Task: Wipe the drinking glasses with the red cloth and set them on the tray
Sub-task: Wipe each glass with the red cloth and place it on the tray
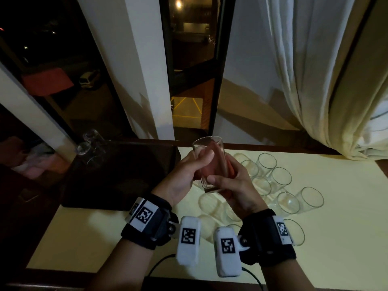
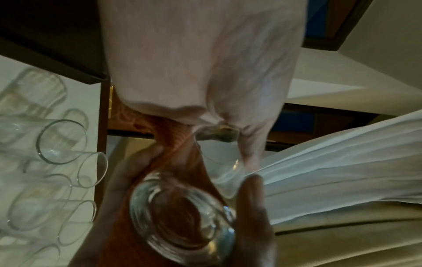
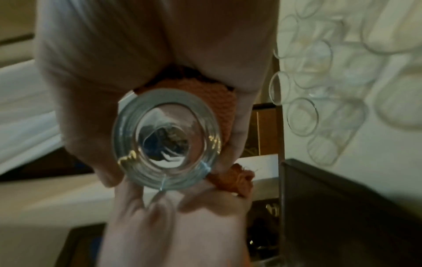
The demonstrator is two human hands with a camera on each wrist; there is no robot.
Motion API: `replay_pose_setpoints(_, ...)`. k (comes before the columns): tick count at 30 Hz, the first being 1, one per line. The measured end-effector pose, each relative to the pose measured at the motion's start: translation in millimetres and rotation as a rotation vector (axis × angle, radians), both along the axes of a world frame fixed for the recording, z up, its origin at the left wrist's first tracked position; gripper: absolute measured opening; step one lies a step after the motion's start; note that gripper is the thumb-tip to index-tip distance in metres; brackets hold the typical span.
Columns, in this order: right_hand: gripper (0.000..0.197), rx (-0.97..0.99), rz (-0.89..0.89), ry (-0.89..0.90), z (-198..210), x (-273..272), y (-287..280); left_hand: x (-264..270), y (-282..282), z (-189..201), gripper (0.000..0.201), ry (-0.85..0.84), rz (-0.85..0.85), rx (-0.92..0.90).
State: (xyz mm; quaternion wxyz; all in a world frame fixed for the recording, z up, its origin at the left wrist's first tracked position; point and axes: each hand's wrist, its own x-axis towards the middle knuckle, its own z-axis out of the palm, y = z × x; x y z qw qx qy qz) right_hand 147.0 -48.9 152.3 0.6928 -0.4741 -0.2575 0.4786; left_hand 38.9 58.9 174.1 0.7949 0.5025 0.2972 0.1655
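Both our wrists, strapped with dark bands, sit nearest, and just beyond them we hold one drinking glass [image 1: 210, 162] up above the worktop [image 1: 346, 238]. Our left hand [image 1: 184, 175] curls round the glass's wall, thumb across the front; our right hand [image 1: 235, 192] grips it near the thick base with the red cloth [image 1: 230, 164] bunched between palm and glass. So the wiping step is in hand — the outside of this glass is being rubbed.

Beside the held glass, to its right and below, the unwiped glasses [image 1: 281, 178] stand crowded on the pale worktop, some seemingly lying on their sides. To its left lies the dark tray [image 1: 117, 179], and at the tray's far corner two glasses [image 1: 90, 143] already rest, apparently tipped over.

Next, we judge, the glass must travel left to the tray and go down gently — thin clear walls, a heavy ringed base, smooth and slippery. The cloth looks coarse and knitted, giving some grip.
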Motion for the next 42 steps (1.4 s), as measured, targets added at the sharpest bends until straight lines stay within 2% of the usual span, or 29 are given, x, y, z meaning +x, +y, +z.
replay_pose_setpoints(2, 0.078, -0.037, -0.073, -0.141, 1.7, -2.2, 3.3, 3.3, 1.9, 1.9, 0.057, 0.027, 0.062, -0.044)
replay_pose_setpoints(4, 0.091, -0.041, -0.098, -0.225, 2.6, -4.6, 6.0, 7.1, -0.2, 4.4, 0.066, 0.068, 0.083, 0.004)
replay_pose_setpoints(8, 0.082, -0.027, -0.059, -0.153, 5.5, -5.7, 5.1, 10.2, -8.5, 10.0, 0.064, 0.050, 0.095, 0.018)
replay_pose_setpoints(11, 0.078, 0.032, 0.001, -0.034, 8.4, 0.5, -0.4, 4.4, -6.6, 12.7, 0.049, -0.045, -0.014, 0.026)
replay_pose_setpoints(13, 0.080, 0.036, 0.004, -0.037, 10.1, 2.8, -1.9, 0.2, -3.8, 12.2, 0.040, -0.096, -0.042, 0.001)
replay_pose_setpoints(16, 0.090, 0.002, -0.082, -0.202, 12.2, 0.0, 1.7, 1.3, -2.6, 11.0, 0.051, -0.109, 0.020, -0.050)
replay_pose_setpoints(19, 0.092, -0.012, -0.097, -0.333, 12.3, -2.5, 5.9, 6.1, -6.8, 10.6, 0.064, -0.070, 0.057, 0.010)
replay_pose_setpoints(21, 0.088, -0.005, -0.063, -0.306, 14.0, -2.8, 5.1, 7.5, -7.3, 7.9, 0.065, -0.079, 0.092, 0.025)
replay_pose_setpoints(24, 0.084, 0.067, 0.017, -0.107, 16.2, 0.0, 0.7, 4.4, -6.7, 5.0, 0.055, -0.133, 0.063, 0.063)
replay_pose_setpoints(26, 0.086, 0.080, 0.035, -0.041, 16.0, 2.4, 0.2, 0.5, -7.6, 2.9, 0.048, -0.175, 0.017, 0.066)
replay_pose_setpoints(29, 0.085, 0.022, -0.021, -0.133, 17.5, 1.8, 2.7, 0.0, -6.8, 4.4, 0.044, -0.162, 0.058, 0.066)
replay_pose_setpoints(31, 0.084, -0.009, -0.085, -0.259, 16.8, 0.1, 5.7, 1.4, -4.5, 3.3, 0.059, -0.098, 0.108, 0.100)
replay_pose_setpoints(34, 0.099, -0.016, -0.083, -0.363, 13.2, -7.4, 9.5, 1.7, -6.4, 3.3, 0.070, -0.067, 0.092, 0.096)
replay_pose_setpoints(36, 0.103, -0.023, -0.072, -0.339, 10.4, -9.9, 10.8, 1.4, -11.1, 2.2, 0.070, -0.072, 0.114, 0.066)
replay_pose_setpoints(40, 0.085, 0.013, 0.013, -0.163, 8.9, -6.9, 4.2, -2.3, -10.6, -0.4, 0.053, -0.083, 0.101, 0.105)
replay_pose_setpoints(42, 0.082, 0.013, 0.039, -0.086, 9.9, -2.9, 0.7, -6.8, -7.9, -1.7, 0.059, -0.089, 0.048, 0.068)
